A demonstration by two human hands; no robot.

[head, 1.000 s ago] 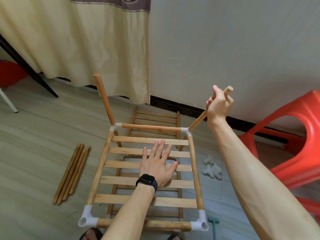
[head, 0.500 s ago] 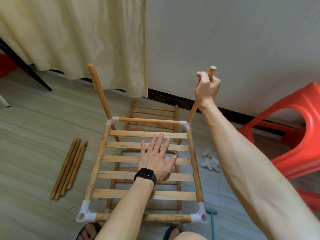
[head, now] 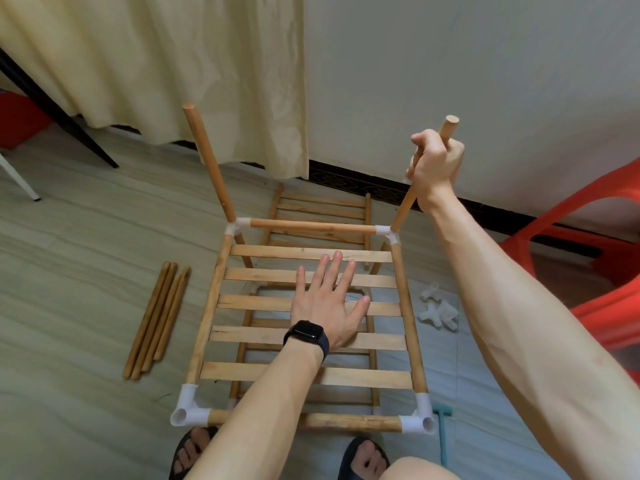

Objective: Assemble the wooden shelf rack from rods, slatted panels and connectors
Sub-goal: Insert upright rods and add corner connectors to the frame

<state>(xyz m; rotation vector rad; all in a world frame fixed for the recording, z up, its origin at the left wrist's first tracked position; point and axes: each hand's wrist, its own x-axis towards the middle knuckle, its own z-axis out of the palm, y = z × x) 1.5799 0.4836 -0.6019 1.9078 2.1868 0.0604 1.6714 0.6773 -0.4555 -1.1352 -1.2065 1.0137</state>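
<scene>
You appear to be seating an upright: your right hand [head: 435, 164] has its fingers wrapped around the right upright rod [head: 402, 209] near its top, and the rod's foot meets the far-right connector [head: 387, 232] at a lean, not square. Your left hand [head: 329, 303] lies flat, fingers straight and spread, pressing on the slatted panel [head: 263, 273] to steady the frame. The next move, as I judge it, calls for bringing the rod upright to match the left upright rod [head: 209, 164], then pushing it straight down into the socket while you bear down on the slats. The two near connectors [head: 188, 408] have open sockets waiting, and the spare rods [head: 156, 317] lie on the floor to your left. Loose connectors [head: 438, 311] sit just beside the frame on the right, and a second panel [head: 322, 206] lies beyond it. Mind the red chair [head: 606, 271] near your right elbow, and your feet under the near rail.
</scene>
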